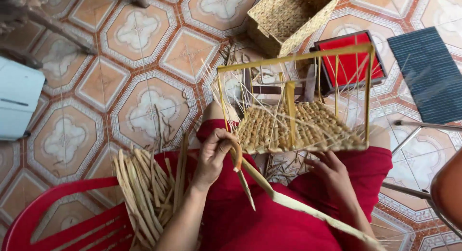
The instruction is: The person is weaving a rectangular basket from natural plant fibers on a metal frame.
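No packages, labels, signs or screens show anywhere around the left hand (214,157) or the right hand (334,176); nothing near them bears a printed face either.

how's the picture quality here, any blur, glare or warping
Head view: soft, even daylight with no hard shadows; the glossy floor tiles show only mild sheen. The left hand and the woven panel on the yellow frame look fairly sharp, while the thin strands and the right hand are slightly smeared. Wide-angle bending shows at the edges, near the red chair.
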